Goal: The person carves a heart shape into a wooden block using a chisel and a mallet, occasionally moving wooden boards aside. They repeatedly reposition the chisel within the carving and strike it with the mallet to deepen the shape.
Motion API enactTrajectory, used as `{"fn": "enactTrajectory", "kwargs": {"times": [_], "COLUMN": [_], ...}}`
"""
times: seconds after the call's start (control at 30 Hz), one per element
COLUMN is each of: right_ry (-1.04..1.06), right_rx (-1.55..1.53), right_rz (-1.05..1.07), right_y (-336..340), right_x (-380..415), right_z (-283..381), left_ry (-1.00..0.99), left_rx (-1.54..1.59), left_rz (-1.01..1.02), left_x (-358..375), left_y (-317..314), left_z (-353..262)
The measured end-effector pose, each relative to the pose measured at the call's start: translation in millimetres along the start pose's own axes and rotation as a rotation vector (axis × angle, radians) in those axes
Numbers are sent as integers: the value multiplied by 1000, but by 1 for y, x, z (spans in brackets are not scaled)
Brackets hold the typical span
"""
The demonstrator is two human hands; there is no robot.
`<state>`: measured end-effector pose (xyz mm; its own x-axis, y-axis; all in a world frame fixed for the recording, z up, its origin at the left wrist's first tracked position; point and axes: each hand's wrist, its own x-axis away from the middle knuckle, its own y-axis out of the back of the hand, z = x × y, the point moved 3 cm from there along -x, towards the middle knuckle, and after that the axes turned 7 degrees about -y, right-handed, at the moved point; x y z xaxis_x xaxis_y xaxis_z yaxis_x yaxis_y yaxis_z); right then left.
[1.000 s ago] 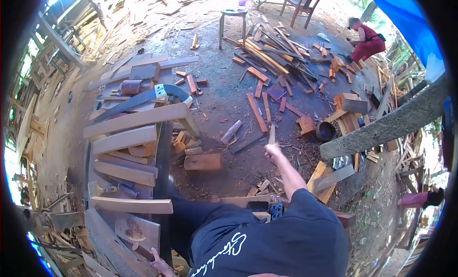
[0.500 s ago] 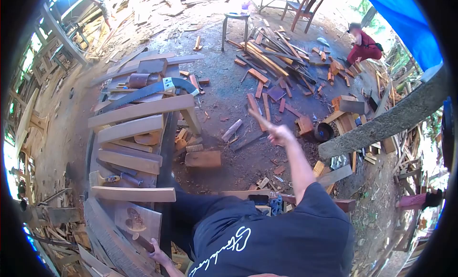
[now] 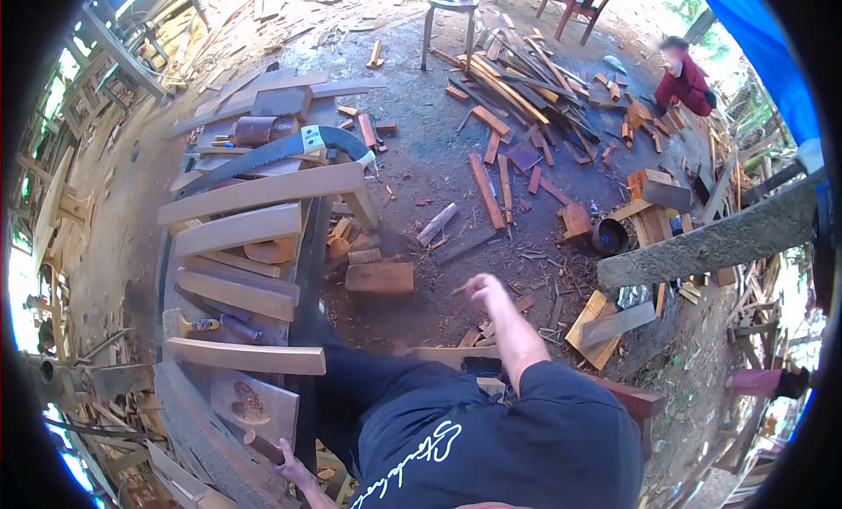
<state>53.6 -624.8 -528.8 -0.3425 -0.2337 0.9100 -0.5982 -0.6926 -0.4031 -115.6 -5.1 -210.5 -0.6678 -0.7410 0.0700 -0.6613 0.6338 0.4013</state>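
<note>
At the lower left, my left hand (image 3: 288, 463) is closed around a brown wooden handle (image 3: 263, 447); the tool's far end cannot be made out. Just beyond it lies a pale board (image 3: 279, 405) with a carved hollow (image 3: 252, 404) and loose shavings in it. My right hand (image 3: 482, 290) is closed in the air over the littered ground, right of a wooden block (image 3: 380, 278). A wooden stick (image 3: 459, 290) pokes out of its fingers, and most of it is hidden. A curved wooden piece (image 3: 246, 355) lies across the bench by the board.
A pruning saw (image 3: 254, 164), several shaped wooden pieces (image 3: 237, 231) and a brush (image 3: 198, 324) lie on the bench. Wood scraps (image 3: 526, 79) are piled ahead, near a stool (image 3: 452, 7). A thick plank (image 3: 702, 237) juts in from the right. A person (image 3: 684, 79) crouches beyond.
My right hand has come down and a little left, toward my body; less of the stick shows now. My left hand keeps its hold on the handle. The view has shifted slightly.
</note>
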Motion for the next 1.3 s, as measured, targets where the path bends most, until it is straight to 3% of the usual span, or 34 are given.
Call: {"fn": "enactTrajectory", "kwargs": {"times": [0.03, 0.1, 0.13, 0.17, 0.23, 0.27, 0.33, 0.4, 0.47, 0.6, 0.7, 0.93, 1.1, 1.2, 1.3], "right_ry": [345, 381, 353, 376, 906, 984, 1138, 1193, 1174, 1068, 918, 675, 598, 746, 1077], "right_rx": [169, -3, -539, -844, -824, -721, -474, -263, -130, 104, 179, 422, 797, 1011, 980], "right_rz": [-51, -205, 67, 143, 130, 171, 8, -13, 54, -39, -75, -243, -321, -296, -271], "right_y": [20, 40, 48, 62, 24, 22, -4, -30, -56, -94, -98, -106, -128, -162, -209], "right_x": [2, 43, 75, 98, 210, 244, 308, 336, 336, 278, 226, 175, 166, 176, 186], "right_z": [27, 111, 154, 207, 270, 304, 340, 354, 344, 284, 241, 154, 116, 95, 76], "left_ry": [-28, -61, -63, -65, -61, -55, -56, -110, -111, -114, -88, -31, -46, -161, -149], "left_rx": [17, 43, 45, 47, 57, 58, 69, -37, 5, 99, -51, -30, -35, 30, 42], "left_rz": [20, 43, 37, 32, 39, 39, 48, 126, 100, -8, -9, 76, 0, -6, -45], "left_x": [4, 4, 3, 3, 6, 6, -12, -21, -13, 2, -6, -1, 3, 9, 5], "left_y": [-3, -6, -4, -4, -6, -7, 10, 16, 9, -5, 5, 2, -2, -11, -10], "left_z": [-9, -15, -12, -9, -15, -15, 21, 39, 28, 4, 20, 9, 5, -17, 0]}}
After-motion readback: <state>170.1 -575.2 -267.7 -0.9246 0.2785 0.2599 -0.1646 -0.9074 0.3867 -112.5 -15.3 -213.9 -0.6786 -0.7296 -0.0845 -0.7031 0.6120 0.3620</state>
